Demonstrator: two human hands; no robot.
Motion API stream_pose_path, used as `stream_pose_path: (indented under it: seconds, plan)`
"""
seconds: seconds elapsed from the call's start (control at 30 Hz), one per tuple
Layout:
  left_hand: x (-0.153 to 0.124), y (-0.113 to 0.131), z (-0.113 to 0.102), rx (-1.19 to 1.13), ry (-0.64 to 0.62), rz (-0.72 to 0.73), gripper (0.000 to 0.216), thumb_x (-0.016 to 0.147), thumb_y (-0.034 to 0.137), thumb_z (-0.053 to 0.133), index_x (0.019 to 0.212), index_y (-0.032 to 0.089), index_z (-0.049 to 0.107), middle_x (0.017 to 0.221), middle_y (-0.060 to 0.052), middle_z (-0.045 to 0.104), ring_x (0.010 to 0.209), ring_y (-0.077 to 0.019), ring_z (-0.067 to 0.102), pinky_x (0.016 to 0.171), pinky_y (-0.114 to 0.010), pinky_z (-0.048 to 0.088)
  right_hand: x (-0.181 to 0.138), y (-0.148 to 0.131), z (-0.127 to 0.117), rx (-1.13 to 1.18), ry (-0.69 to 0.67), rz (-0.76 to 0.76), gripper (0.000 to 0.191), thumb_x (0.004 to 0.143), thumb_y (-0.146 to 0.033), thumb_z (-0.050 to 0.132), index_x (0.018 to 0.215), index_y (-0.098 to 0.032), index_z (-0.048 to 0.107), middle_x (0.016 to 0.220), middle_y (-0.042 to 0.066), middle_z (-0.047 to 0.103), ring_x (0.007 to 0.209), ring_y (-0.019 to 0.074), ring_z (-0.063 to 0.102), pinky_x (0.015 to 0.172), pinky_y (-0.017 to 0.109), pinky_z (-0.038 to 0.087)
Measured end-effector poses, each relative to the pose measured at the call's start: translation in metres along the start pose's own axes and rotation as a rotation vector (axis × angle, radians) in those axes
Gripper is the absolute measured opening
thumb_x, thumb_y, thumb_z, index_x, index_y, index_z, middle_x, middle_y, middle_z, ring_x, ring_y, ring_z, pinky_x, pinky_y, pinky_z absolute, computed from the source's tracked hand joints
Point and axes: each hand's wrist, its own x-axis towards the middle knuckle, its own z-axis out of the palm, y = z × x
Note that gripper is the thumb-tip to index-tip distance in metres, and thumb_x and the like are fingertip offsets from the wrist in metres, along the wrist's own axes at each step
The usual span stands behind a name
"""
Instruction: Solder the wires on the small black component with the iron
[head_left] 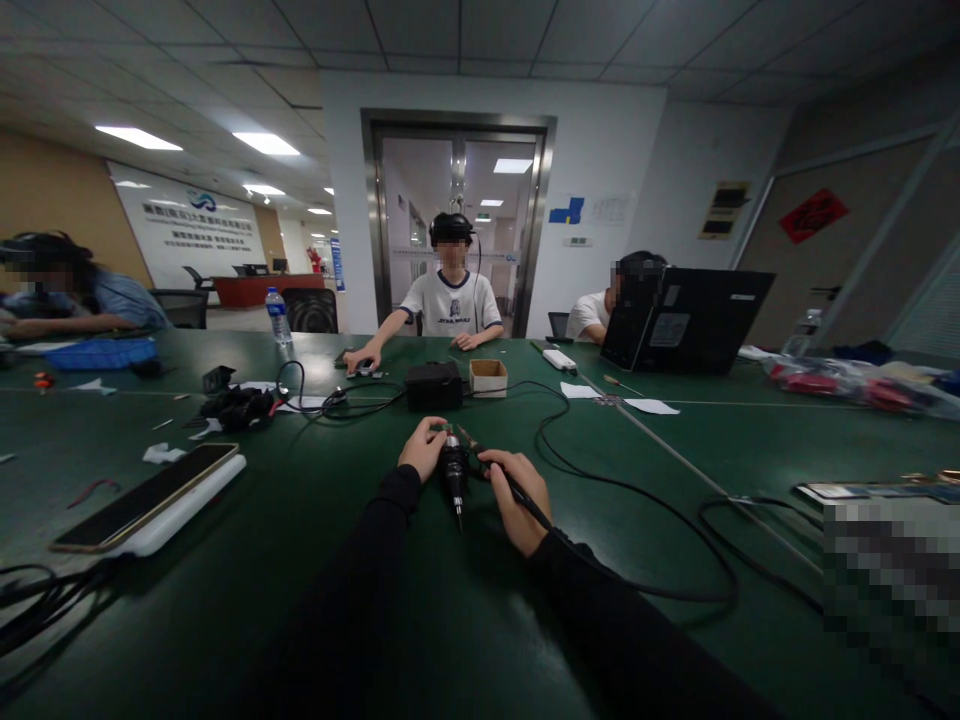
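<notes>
My right hand is closed around a soldering iron, held like a pen. Its thin tip points up and left, towards the far end of a black cylindrical tool. That tool lies between my hands, its narrow metal point facing me. At its far end my left hand has its fingers curled together beside a small reddish part. What those fingers pinch, if anything, is too small to make out. Just beyond stand a black box and a small open cardboard box.
The iron's black cable loops across the green table on my right. A phone rests on a white object at left, near black cables. Across the table sits a person reaching forward; a black laptop stands at right.
</notes>
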Motion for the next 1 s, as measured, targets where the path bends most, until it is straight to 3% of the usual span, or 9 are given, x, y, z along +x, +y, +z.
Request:
stream_pose_path:
  seconds: [0.47,1.0]
  plan:
    - [-0.0012,0.0008,0.0005,-0.049,-0.072,0.05,0.023,0.078,0.022,0.058,0.101,0.022,0.058,0.084,-0.003,0.073,0.08,-0.0166,0.067,0.084,-0.031,0.049,0.0009,-0.0044,0.0008,-0.043,-0.045,-0.056,0.023,0.089,-0.02,0.046,0.099,-0.024,0.067,0.092,0.003,0.069,0.086,0.0189,0.06,0.08,0.032,0.047]
    - [-0.0044,0.0062,0.0009,-0.101,-0.098,0.057,0.025,0.076,0.028,0.062,0.1,0.021,0.057,0.08,-0.002,0.071,0.078,-0.0167,0.067,0.081,-0.031,0.05,0.0026,-0.0066,0.0033,-0.089,-0.127,-0.067,0.025,0.089,-0.018,0.049,0.104,-0.027,0.067,0.096,0.001,0.07,0.087,0.0192,0.059,0.081,0.034,0.046]
